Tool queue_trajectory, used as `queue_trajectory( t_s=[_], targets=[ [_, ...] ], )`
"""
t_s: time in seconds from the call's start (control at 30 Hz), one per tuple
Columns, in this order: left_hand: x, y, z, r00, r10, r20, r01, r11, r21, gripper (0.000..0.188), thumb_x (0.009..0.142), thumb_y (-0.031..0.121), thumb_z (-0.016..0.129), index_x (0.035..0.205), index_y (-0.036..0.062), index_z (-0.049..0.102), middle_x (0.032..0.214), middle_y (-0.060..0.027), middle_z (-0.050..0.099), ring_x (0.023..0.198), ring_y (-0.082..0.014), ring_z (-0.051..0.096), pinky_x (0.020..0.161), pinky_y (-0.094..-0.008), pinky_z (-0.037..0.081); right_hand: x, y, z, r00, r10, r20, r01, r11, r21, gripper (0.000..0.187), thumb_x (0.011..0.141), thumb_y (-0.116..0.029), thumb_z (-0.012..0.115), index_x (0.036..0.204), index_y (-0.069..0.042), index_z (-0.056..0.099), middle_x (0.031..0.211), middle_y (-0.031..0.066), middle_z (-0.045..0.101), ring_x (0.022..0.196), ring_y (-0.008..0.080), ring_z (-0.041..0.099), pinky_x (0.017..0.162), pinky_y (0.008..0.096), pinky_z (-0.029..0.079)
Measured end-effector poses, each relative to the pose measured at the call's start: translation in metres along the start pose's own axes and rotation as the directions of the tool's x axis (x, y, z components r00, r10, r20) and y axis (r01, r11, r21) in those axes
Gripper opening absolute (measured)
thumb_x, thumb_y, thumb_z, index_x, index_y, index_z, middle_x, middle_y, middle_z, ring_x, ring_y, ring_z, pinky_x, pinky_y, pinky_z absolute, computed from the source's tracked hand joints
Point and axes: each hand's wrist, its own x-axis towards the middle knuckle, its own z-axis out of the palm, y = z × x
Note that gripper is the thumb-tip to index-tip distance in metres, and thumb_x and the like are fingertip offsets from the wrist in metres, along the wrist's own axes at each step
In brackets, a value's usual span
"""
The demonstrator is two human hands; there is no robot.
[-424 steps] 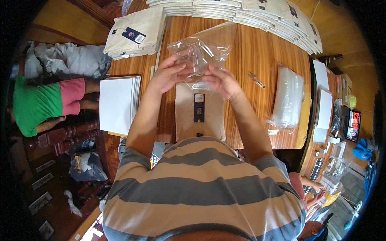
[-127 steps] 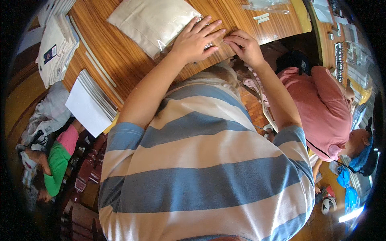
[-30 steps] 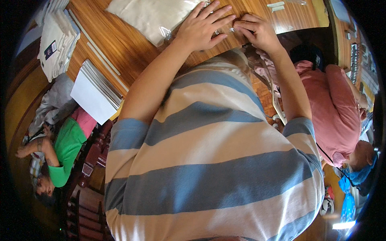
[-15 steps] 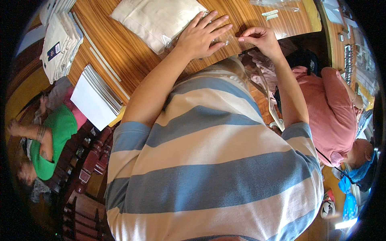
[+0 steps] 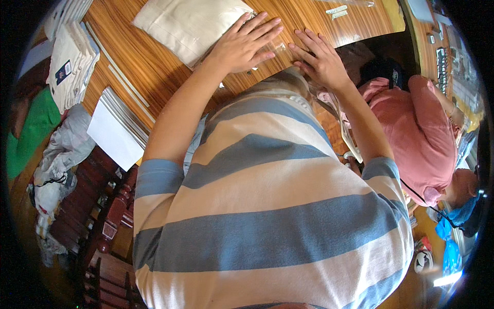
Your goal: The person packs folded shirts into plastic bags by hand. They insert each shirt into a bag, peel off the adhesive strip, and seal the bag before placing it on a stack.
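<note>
My left hand (image 5: 246,45) lies flat with fingers spread on a clear plastic bag (image 5: 280,49) that rests on the wooden table (image 5: 154,67), at the corner of a cream fabric bundle (image 5: 190,26). My right hand (image 5: 320,57) presses flat on the same clear bag just to the right, fingers apart. Neither hand grips anything. My striped shirt fills the lower picture and hides the table's near edge.
A stack of white sheets (image 5: 116,131) lies at the left, with folded cream items (image 5: 69,64) further left. Small pale strips (image 5: 337,10) lie at the top. A person in a pink top (image 5: 427,134) is at the right; grey cloth (image 5: 64,149) lies on the left.
My right hand, pinching at the bag's edge half a second ago, now lies flat and spread. The left hand stays pressed down. The view has shifted slightly.
</note>
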Motion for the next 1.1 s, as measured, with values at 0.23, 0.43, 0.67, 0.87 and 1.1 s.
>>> queue_trajectory(
  t_s=[0.23,0.43,0.67,0.87,1.1],
  targets=[
    [0.000,0.004,-0.014,0.996,0.005,0.087,-0.017,0.989,0.145,0.066,0.109,0.060,0.044,0.167,0.0302,0.037,0.176,0.0033,0.028,0.163,-0.0262,0.023,0.133,-0.0524,0.017,0.018,-0.020,0.007,0.997,0.034,-0.074,-0.031,0.999,0.036,0.054,0.094,-0.035,0.078,0.145,-0.024,0.065,0.157,0.0104,0.053,0.148,0.0366,0.048,0.119,0.0508,0.043],
    [-0.001,0.002,-0.010,0.999,0.021,0.042,-0.024,0.998,0.066,0.069,0.107,0.054,0.053,0.168,0.0257,0.035,0.175,0.0005,0.030,0.162,-0.0294,0.026,0.132,-0.0523,0.017,0.008,-0.021,0.010,0.999,-0.017,-0.042,0.013,0.995,-0.094,0.051,0.095,-0.036,0.077,0.143,-0.022,0.067,0.153,0.0065,0.056,0.149,0.0324,0.048,0.120,0.0477,0.042],
    [-0.002,0.001,-0.004,0.994,-0.003,0.113,-0.003,0.998,0.056,0.072,0.109,0.057,0.045,0.171,0.0257,0.026,0.179,0.0003,0.020,0.165,-0.0289,0.016,0.134,-0.0510,0.009,-0.015,-0.005,-0.010,0.998,-0.007,-0.059,0.004,0.999,-0.053,0.034,0.094,-0.027,0.078,0.126,-0.017,0.076,0.132,0.0076,0.070,0.133,0.0304,0.063,0.106,0.0435,0.053],
    [-0.013,0.004,-0.012,0.995,0.099,0.001,-0.099,0.995,0.009,0.074,0.108,0.058,0.046,0.171,0.0246,0.025,0.179,-0.0113,0.016,0.164,-0.0340,0.015,0.133,-0.0549,0.008,-0.031,-0.005,-0.031,0.864,0.405,-0.298,-0.341,0.907,0.246,0.016,0.094,-0.020,0.081,0.101,-0.006,0.081,0.098,0.0126,0.078,0.083,0.0301,0.077,0.069,0.0361,0.059],
    [-0.121,0.042,-0.041,0.941,-0.337,-0.011,0.334,0.936,-0.110,0.107,0.089,0.073,0.068,0.169,0.0135,0.029,0.177,-0.0171,0.020,0.163,-0.0398,0.016,0.132,-0.0536,0.017,0.003,-0.016,-0.041,0.990,0.129,-0.057,-0.122,0.986,0.115,0.071,0.077,-0.018,0.089,0.143,-0.009,0.065,0.150,0.0144,0.060,0.140,0.0351,0.057,0.114,0.0472,0.048]
  ],
)
